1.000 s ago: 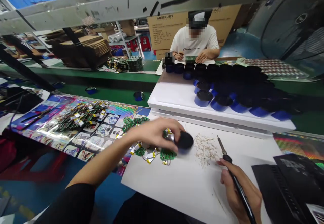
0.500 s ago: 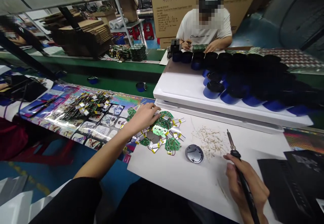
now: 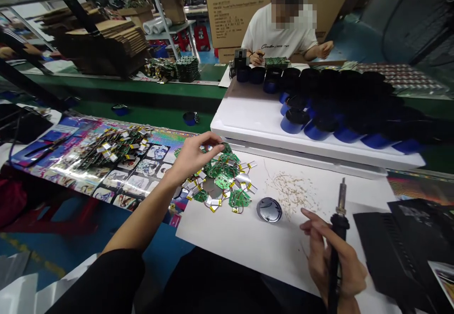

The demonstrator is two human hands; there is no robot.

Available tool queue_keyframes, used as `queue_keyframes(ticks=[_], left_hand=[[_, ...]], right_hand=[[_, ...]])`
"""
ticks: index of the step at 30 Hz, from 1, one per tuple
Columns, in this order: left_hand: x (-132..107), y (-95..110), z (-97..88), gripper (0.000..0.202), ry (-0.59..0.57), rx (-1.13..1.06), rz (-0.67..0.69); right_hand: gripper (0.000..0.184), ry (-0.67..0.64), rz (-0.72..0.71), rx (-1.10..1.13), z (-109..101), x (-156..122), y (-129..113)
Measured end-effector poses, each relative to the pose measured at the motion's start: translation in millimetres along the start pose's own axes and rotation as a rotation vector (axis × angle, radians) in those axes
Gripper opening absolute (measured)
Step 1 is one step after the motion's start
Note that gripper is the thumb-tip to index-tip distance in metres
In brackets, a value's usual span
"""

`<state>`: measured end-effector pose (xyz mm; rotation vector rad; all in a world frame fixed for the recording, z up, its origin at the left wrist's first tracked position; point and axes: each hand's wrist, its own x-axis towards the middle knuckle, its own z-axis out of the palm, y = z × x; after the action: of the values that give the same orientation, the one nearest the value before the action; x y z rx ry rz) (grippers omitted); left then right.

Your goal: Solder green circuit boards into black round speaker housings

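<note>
Fingers (image 3: 209, 138) hover by green circuit boards (image 3: 224, 180) (probably battery-wired).

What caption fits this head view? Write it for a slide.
Left hand at a pile of green circuit boards with silver pouch batteries, right hand holding a soldering iron upright.

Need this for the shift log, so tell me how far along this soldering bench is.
Apparently done: green circuit boards with small pouch cells lie piled up, wire clippings beside them. In hand: the right hand grips a soldering iron; the left hand reaches over the pile. Left: a bigger heap of boards sits on a patterned mat; how many need soldering can't be told.
</note>
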<state>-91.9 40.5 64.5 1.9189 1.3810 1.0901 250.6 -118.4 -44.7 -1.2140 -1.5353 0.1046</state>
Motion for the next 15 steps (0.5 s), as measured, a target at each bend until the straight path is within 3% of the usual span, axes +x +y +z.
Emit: queue_keyframes(ticks=[5,10,12,15], left_hand=[[8,24,40.0,0.033,-0.212,-0.586,-0.088],[-3,46,87.1,0.035,-0.465,-0.891,-0.240],[-12,47,100.1,0.030,-0.477,-0.978,-0.290],[-22,41,111.9,0.035,-0.407,-1.051,-0.342]], right_hand=[[0.056,0.031,-0.114,0.137,26,26,-23],[0.067,0.101,-0.130,0.158,59,52,-41],[0.067,0.108,-0.133,0.122,66,56,-42],[0.066,0.103,-0.156,0.083,72,56,-41]])
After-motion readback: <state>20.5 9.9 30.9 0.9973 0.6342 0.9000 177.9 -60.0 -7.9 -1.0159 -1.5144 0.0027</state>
